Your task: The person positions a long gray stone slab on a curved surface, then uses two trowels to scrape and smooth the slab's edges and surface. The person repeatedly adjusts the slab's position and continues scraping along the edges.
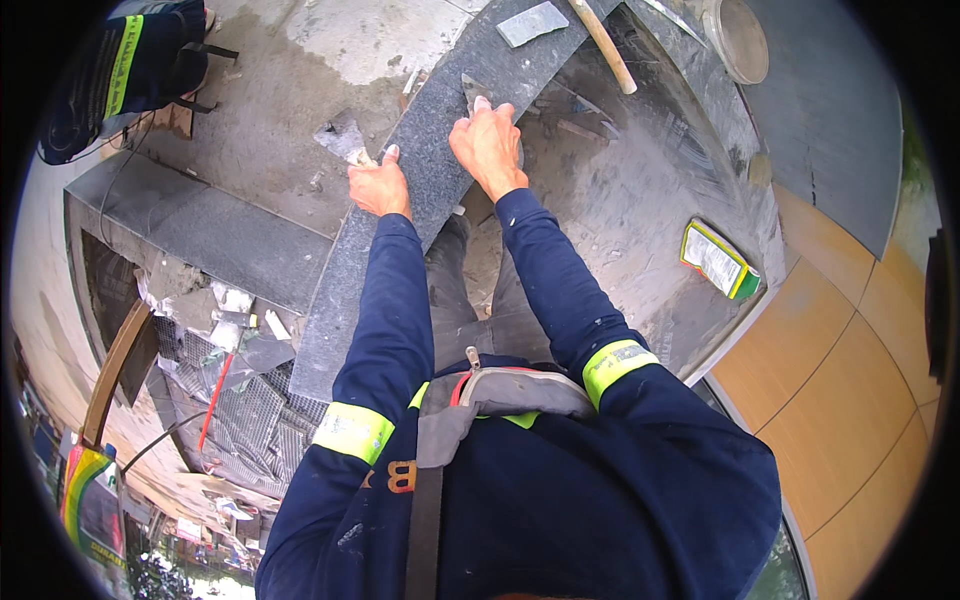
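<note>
While left hand [381, 187] curls tight round trowel [340, 134] at left edge of slab [430, 140], right hand [487, 147] grips bladed tool [472, 91] | open recess [625, 200] rightward | tile [532, 24], wooden handle [604, 45] ahead

Slab [425, 150] in the middle, tile piece [532, 24] on its far end. Stick [605, 48] right of tile, bucket [738, 40] farther right. Packet [716, 258] right of slab, ledge [220, 238] left.

Navy sleeves [388, 300], neon-yellow bands [354, 431]
</note>
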A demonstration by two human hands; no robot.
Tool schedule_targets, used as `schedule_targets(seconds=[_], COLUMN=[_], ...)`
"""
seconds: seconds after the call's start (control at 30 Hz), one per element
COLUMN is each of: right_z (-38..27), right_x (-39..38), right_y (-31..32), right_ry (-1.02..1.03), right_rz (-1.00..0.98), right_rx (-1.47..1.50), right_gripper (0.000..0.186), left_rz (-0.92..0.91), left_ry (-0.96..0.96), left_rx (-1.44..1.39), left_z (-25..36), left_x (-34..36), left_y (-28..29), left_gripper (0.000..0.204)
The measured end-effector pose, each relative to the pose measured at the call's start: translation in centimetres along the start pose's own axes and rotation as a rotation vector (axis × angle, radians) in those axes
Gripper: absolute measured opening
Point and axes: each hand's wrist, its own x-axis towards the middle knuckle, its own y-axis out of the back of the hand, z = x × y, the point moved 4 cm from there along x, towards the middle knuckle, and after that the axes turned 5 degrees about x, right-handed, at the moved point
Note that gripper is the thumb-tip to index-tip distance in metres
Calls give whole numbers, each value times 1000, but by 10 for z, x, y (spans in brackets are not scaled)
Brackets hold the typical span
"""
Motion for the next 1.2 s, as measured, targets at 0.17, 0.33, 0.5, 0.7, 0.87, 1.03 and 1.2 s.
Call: schedule_targets(seconds=[0.17, 0.33, 0.5, 0.7, 0.87, 1.03, 1.2], right_z=[-4, 8, 29, 37, 51, 43, 53], right_x=[-31, -21, -41, -41, -46, -58, -46], right_y=[-21, 11, -6, 20, 10, 20, 20], right_ry=[17, 28, 19, -15, -42, 16, 6], right_rz=[-186, -23, -29, 33, -39, -49, -45], right_rx=[9, 25, -24, 70, 12, 71, 26], right_gripper=[51, 47, 49, 45, 45, 48, 44], left_rz=[-3, -6, 7, 21, 25, 21, 22], left_ry=[-9, -23, -46, -51, -61, -57, -70], left_rx=[-14, 3, 4, 43, 45, 28, 28], left_z=[0, -4, 2, -4, 0, -6, -2], left_x=[-1, 3, -1, 4, -1, 5, 0], left_y=[0, 1, -3, -4, -5, -4, -7], left_gripper=[64, 65, 65, 65, 64, 64, 63])
